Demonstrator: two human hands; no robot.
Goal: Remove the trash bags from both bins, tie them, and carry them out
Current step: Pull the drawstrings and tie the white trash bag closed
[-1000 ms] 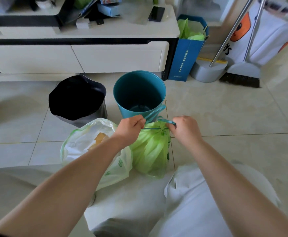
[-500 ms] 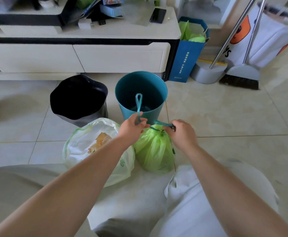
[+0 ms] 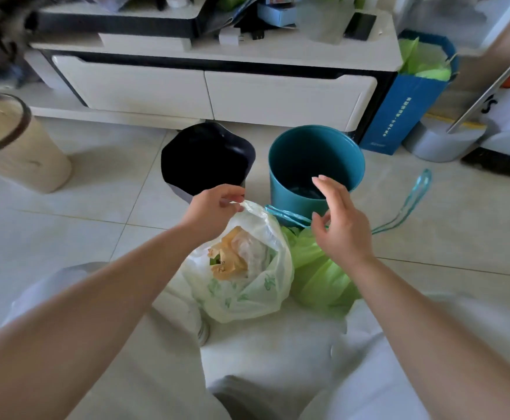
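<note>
A white translucent trash bag [image 3: 247, 286] with paper scraps inside stands on the floor in front of my knees. My left hand [image 3: 214, 207] pinches its top edge. To its right lies a green trash bag [image 3: 317, 271], its teal drawstring [image 3: 405, 204] trailing loose across the tiles. Above the green bag my right hand [image 3: 338, 225] hovers with fingers spread, holding nothing. Behind the bags stand a black bin [image 3: 208, 159] and a teal bin [image 3: 314, 165], both without bags.
A white TV cabinet [image 3: 211, 89] runs along the back. A blue paper bag [image 3: 411, 98] with green liners, a grey dustpan [image 3: 441, 140] and a broom stand at the right. A beige stool [image 3: 14, 144] is at the left. Bare tiles lie to both sides.
Both hands let go of the green bag's drawstring, which now lies on the floor. My left hand moved to the white bag's rim. The view shifted left.
</note>
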